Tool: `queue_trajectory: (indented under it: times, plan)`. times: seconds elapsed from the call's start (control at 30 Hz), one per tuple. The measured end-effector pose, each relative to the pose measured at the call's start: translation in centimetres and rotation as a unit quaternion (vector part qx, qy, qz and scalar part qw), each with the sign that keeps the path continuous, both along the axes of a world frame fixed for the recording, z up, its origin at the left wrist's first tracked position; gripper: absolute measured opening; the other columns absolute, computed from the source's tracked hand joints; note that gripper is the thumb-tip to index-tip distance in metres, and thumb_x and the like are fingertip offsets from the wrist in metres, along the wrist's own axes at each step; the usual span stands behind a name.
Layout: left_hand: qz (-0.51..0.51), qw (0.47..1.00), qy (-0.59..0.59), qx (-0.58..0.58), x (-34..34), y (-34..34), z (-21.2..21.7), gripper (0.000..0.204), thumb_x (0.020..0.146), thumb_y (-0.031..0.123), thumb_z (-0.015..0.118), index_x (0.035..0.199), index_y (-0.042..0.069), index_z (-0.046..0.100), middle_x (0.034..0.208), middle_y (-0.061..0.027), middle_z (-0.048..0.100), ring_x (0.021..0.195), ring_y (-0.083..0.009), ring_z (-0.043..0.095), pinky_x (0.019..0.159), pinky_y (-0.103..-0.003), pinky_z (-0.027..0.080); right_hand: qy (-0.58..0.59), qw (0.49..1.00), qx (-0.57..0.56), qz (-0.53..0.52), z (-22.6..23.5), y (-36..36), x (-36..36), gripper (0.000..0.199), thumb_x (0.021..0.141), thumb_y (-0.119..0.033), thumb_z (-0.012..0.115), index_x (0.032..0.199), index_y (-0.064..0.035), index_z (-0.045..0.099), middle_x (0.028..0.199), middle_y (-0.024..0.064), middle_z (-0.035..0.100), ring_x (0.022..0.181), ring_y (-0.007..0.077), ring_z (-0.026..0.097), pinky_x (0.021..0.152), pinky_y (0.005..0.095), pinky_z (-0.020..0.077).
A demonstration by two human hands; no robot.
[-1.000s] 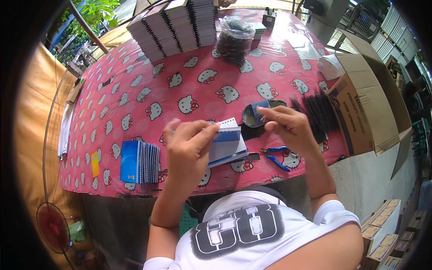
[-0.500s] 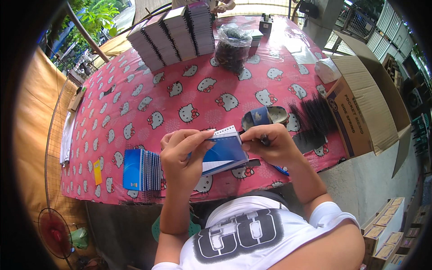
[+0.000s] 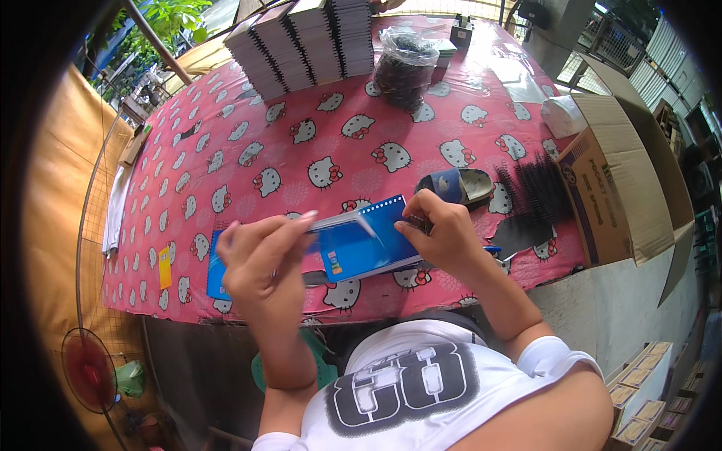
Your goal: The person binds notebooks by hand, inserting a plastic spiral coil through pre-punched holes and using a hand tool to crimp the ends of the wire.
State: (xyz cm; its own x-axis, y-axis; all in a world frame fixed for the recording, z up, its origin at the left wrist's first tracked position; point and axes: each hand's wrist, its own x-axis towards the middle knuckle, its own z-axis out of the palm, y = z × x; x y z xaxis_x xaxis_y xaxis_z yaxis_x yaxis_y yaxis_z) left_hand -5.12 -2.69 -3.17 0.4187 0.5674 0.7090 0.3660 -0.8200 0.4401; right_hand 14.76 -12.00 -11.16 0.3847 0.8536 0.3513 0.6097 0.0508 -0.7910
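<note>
A small blue-covered notebook [image 3: 362,244] with a row of punched holes along its top edge is tilted in front of me above the table. My right hand [image 3: 444,229] is closed in a pinch at its right end, with a small dark piece, perhaps wire coil, by the fingertips. My left hand [image 3: 267,259] is beside the notebook's upper left corner, its fingers smeared by motion; whether it touches the notebook is unclear. Behind that hand, mostly hidden, is another blue notebook [image 3: 216,282]. Black spiral coils [image 3: 534,188] lie heaped at the right.
Tall stacks of spiral-bound books [image 3: 301,49] stand at the back beside a clear bag of dark coils [image 3: 404,71]. A blue-banded dish-like thing [image 3: 444,184] sits beyond my right hand. An open cardboard box [image 3: 602,195] is at the right edge; a red fan [image 3: 89,370] is lower left.
My left hand has moved left, away from its grip on the notebook's top edge. The notebook has turned so its blue cover shows more fully. My right hand stays at its right end.
</note>
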Motion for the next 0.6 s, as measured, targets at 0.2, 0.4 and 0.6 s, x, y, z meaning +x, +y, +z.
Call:
queue_trajectory:
  times: [0.2, 0.4, 0.6]
  plan:
    - [-0.027, 0.999, 0.029, -0.033, 2.2, -0.3, -2.4, 0.024, 0.069, 0.002, 0.076, 0.091, 0.011, 0.074, 0.08, -0.0011, 0.065, 0.074, -0.0136, 0.058, 0.091, -0.034, 0.034, -0.133, 0.989, -0.04, -0.041, 0.7, -0.6, 0.2, 0.038, 0.08, -0.031, 0.072, 0.102, -0.0063, 0.053, 0.085, 0.0138, 0.063, 0.077, 0.0332, 0.064, 0.066, 0.0381, 0.0488]
    - [-0.049, 0.998, 0.027, -0.036, 2.6, 0.1, -2.9, 0.023, 0.07, 0.005, 0.077, 0.091, 0.013, 0.074, 0.079, -0.0004, 0.065, 0.073, -0.0131, 0.058, 0.09, -0.033, 0.033, 0.016, 0.998, -0.047, -0.027, 2.7, -2.4, 3.0, 0.038, 0.087, -0.033, 0.064, 0.107, -0.005, 0.05, 0.083, 0.0102, 0.06, 0.078, 0.0289, 0.062, 0.07, 0.0372, 0.0474]
    - [-0.05, 0.996, 0.04, -0.057, 3.0, -0.7, -3.6, 0.017, 0.073, 0.008, 0.076, 0.089, 0.011, 0.074, 0.081, -0.0006, 0.066, 0.076, -0.0132, 0.059, 0.096, -0.038, 0.032, 0.014, 0.995, 0.036, 0.096, 4.4, -1.5, 2.8, 0.017, 0.082, -0.012, 0.069, 0.095, -0.0021, 0.063, 0.083, 0.0086, 0.061, 0.072, 0.0208, 0.062, 0.063, 0.0292, 0.0475]
